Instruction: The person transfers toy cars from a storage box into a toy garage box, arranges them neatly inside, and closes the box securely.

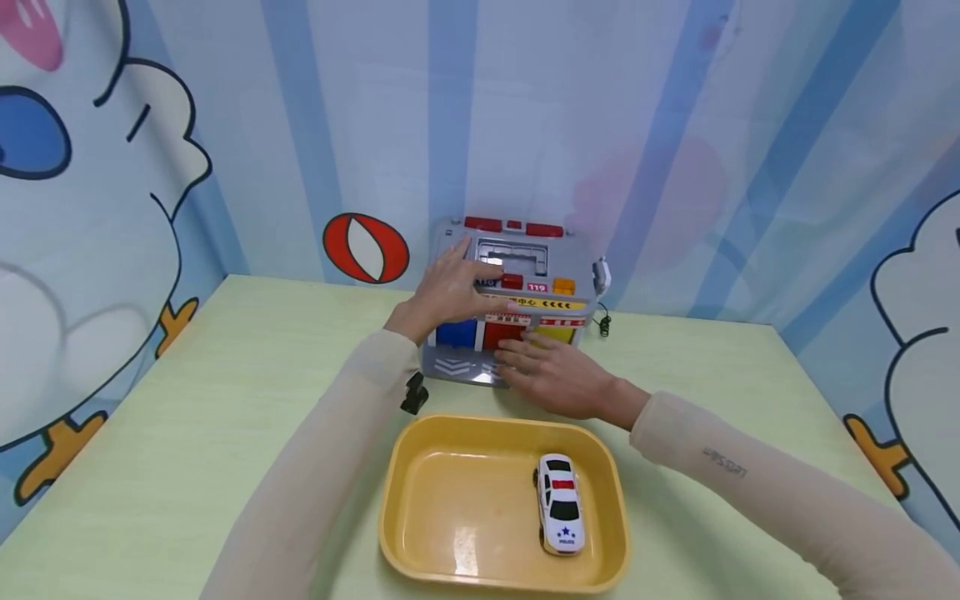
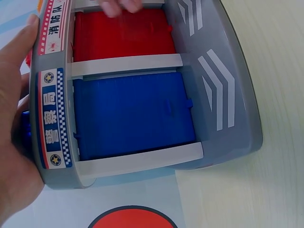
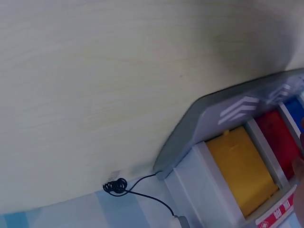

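A grey toy rescue garage [image 1: 442, 250] stands against the backdrop, with red light bars along its top. My left hand [image 1: 447, 287] rests on its top front edge, fingers spread near the buttons. Low at the front, my right hand [image 1: 551, 375] has its fingers extended by the red door [image 2: 123, 40]; whether they touch it I cannot tell. The blue door [image 2: 133, 114] and the yellow door [image 3: 242, 173] sit on either side, and all three look closed. A white toy police car [image 1: 562, 504] lies in the yellow tray [image 1: 491, 427] nearer to me.
A coiled black cord [image 3: 115, 186] hangs from a white handset [image 1: 602, 275] at the garage's right side. The pale green table [image 1: 300, 350] ends at a printed cloth backdrop [image 1: 360, 125]. A small black object [image 1: 414, 393] shows by my left sleeve.
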`<move>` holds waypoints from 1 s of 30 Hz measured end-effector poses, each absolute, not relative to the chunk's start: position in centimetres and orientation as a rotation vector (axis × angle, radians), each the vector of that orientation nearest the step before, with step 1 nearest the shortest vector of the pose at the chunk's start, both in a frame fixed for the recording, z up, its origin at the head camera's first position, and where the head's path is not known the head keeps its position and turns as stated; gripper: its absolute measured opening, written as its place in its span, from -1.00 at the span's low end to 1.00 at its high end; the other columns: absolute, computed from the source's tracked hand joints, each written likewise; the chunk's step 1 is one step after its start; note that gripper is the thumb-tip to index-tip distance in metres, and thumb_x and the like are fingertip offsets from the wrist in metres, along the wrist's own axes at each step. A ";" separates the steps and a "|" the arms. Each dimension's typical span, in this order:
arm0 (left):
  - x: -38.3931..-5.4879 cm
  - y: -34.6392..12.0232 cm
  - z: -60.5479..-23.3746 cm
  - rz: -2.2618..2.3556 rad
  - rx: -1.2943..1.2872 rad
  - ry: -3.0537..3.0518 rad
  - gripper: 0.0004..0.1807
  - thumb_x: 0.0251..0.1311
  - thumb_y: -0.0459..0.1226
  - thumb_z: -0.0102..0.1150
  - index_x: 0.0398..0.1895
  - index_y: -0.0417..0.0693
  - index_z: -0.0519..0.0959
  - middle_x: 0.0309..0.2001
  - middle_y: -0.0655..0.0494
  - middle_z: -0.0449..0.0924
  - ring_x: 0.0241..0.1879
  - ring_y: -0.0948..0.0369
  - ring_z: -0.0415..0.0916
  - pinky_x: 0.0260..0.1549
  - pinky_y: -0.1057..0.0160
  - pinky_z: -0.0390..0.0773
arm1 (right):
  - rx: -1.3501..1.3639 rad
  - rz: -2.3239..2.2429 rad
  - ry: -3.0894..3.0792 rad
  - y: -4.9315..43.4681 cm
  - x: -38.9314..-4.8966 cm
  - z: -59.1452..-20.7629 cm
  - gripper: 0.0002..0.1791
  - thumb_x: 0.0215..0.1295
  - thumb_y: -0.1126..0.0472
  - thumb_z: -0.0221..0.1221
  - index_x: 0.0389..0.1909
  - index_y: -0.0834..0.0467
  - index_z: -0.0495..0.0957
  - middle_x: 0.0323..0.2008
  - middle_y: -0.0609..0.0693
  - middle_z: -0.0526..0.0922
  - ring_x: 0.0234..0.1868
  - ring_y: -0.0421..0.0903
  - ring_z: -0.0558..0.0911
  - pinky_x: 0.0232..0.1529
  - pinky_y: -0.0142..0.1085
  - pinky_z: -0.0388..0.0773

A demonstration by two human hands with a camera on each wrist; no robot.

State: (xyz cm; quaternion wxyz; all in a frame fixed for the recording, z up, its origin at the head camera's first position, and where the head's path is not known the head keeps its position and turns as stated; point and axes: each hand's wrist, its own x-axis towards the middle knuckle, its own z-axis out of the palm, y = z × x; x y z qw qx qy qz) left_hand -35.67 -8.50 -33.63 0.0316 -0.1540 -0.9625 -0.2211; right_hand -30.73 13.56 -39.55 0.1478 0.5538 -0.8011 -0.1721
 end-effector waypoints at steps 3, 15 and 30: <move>-35.8 -8.5 -33.7 -0.674 -0.486 -2.963 -0.21 0.07 0.30 0.28 0.38 0.25 0.47 0.61 -0.04 -0.04 0.62 -0.08 -0.30 0.51 -0.29 -0.10 | 1.615 -0.378 -2.303 13.5 -30.3 -38.9 -0.49 0.39 0.10 0.23 0.32 0.08 0.47 0.34 0.04 0.53 0.41 0.04 0.46 0.44 0.00 0.34; -35.9 -8.5 -33.7 -0.671 -0.493 -2.961 -0.21 0.05 0.30 0.29 0.37 0.26 0.48 0.59 -0.03 0.04 0.62 -0.06 -0.29 0.49 -0.32 -0.07 | 1.552 0.153 -2.136 14.3 -29.4 -35.1 -0.55 0.52 0.00 0.03 0.19 0.21 0.59 0.11 0.12 0.70 0.17 0.08 0.66 0.22 0.00 0.58; -35.9 -8.4 -33.7 -0.658 -0.494 -2.961 -0.21 0.06 0.29 0.29 0.37 0.25 0.48 0.59 -0.04 0.07 0.62 -0.07 -0.27 0.48 -0.34 -0.05 | 0.972 0.323 -2.663 17.2 -34.4 -32.8 0.00 0.37 -0.39 -0.05 0.60 0.12 -0.12 0.62 0.13 -0.10 0.64 0.13 -0.20 0.58 0.16 -0.19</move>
